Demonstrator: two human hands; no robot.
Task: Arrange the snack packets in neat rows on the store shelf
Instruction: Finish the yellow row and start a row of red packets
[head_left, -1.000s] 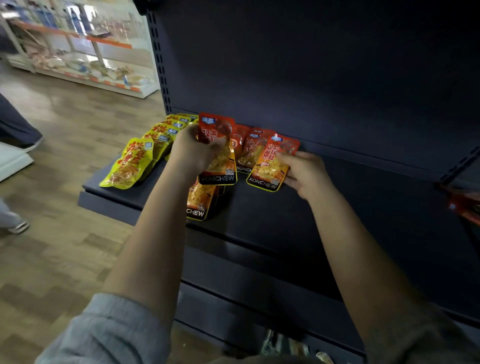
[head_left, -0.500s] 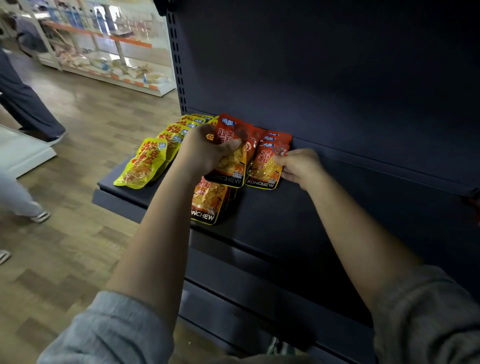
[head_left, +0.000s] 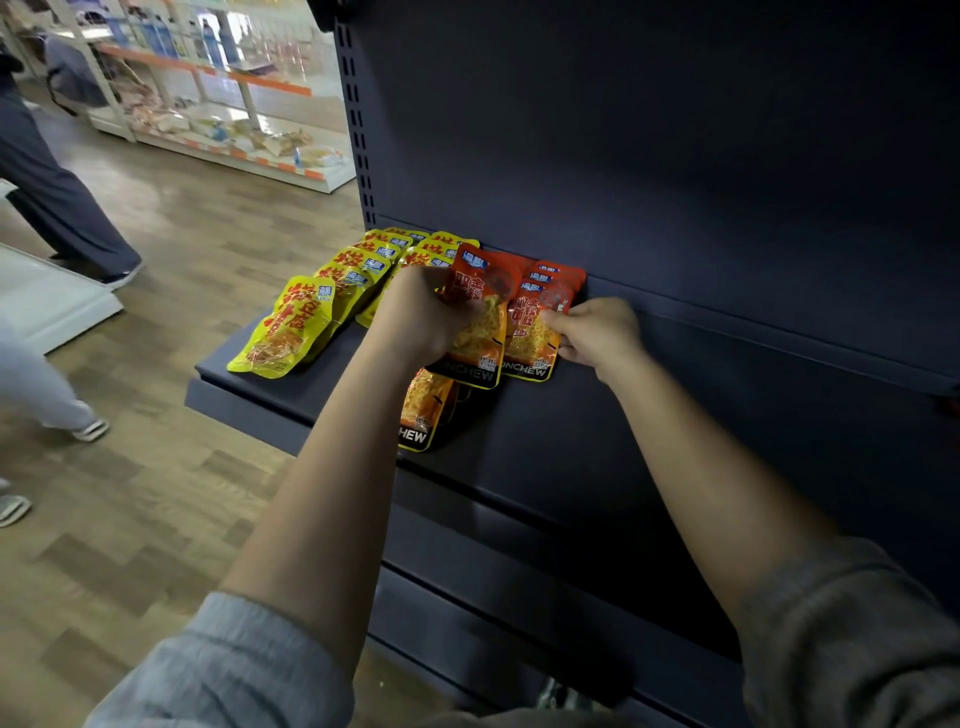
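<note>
1. Dark blue store shelf (head_left: 597, 447), metal, with a tall back panel; wood-pattern floor on the left; a pale stocked display unit (head_left: 223, 119) far left; legs of passers-by (head_left: 57, 208) at the left edge.
2. Yellow snack packets (head_left: 291, 332): laid in overlapping rows running from near the shelf's front edge back to the panel, left part of the shelf.
3. Red snack packets, back row (head_left: 550, 283): a short overlapping stack against the back panel, just right of the yellow ones.
4. Left hand (head_left: 421, 312): I see its fingers curled round one red packet (head_left: 478, 332), lifted and tilted above the shelf.
5. Right hand (head_left: 597, 332): fingers pinching the right edge of the front red packet of the row (head_left: 530, 343), which lies flat on the shelf.
6. Loose red packets (head_left: 423, 410): lying nearer the front edge, partly under my left forearm; count unclear.
7. Step in hand, as I judge it: squaring the red row while adding the held packet.
8. Handling note: I would pin the row with the right hand and lay the held packet overlapping the front one, its bottom edge parallel to the shelf front. The foil probably slides, so press lightly before letting go.
</note>
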